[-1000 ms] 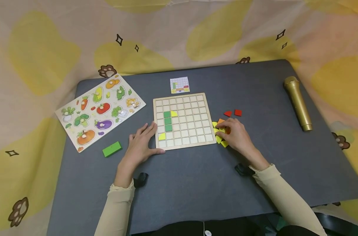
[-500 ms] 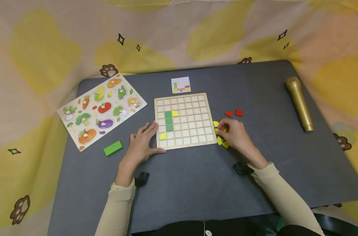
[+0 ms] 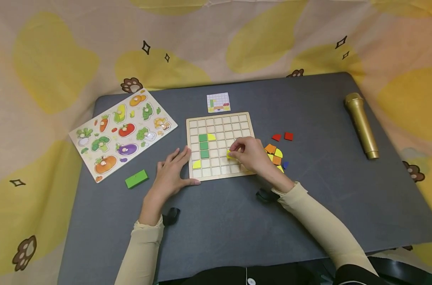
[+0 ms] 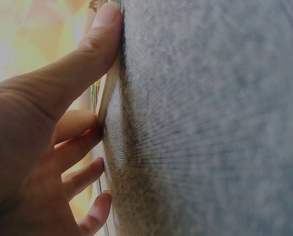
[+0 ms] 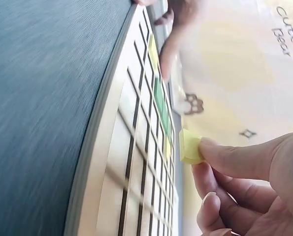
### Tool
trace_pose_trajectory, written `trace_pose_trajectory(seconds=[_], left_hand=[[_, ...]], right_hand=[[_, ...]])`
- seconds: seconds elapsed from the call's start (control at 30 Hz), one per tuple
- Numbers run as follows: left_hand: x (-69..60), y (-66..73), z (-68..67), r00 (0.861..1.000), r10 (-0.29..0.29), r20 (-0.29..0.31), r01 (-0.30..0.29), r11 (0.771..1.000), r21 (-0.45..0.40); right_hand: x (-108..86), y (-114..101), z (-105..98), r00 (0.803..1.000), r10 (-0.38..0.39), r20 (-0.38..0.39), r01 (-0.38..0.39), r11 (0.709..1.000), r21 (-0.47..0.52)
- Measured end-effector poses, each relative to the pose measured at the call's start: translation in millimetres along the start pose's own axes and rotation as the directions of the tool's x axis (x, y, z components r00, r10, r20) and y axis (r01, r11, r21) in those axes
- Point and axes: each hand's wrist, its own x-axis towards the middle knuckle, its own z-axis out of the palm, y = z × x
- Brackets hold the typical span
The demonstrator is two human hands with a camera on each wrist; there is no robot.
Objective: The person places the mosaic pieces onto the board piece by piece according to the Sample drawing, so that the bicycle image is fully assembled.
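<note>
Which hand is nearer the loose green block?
Left. The left hand touches the left edge of the board, just right of the green block; the right hand is farther right, over the board.

On the grey tabletop (image 3: 216,231), round the wooden grid board (image 3: 219,145): pattern card (image 3: 218,102) at twelve o'clock, tiles (image 3: 277,160) and gold microphone (image 3: 361,126) at three, green block (image 3: 137,179) at eight, vegetable puzzle (image 3: 123,135) at nine.
</note>
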Motion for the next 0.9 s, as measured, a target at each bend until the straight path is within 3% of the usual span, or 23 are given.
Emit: trace_pose_trajectory(seconds=[0.53, 0.9], left_hand=[[0.2, -0.6, 0.7, 1.000, 0.004, -0.012, -0.004, 1.000, 0.002], [-1.1, -0.6, 0.2, 1.000, 0.001, -0.016, -0.001, 1.000, -0.004]], right_hand=[[23.0, -28.2, 55.6, 0.985, -0.066, 0.157, 0.072, 0.997, -0.032], [25.1, -31.1, 65.5, 0.985, -0.073, 0.154, 0.093, 0.987, -0.129]])
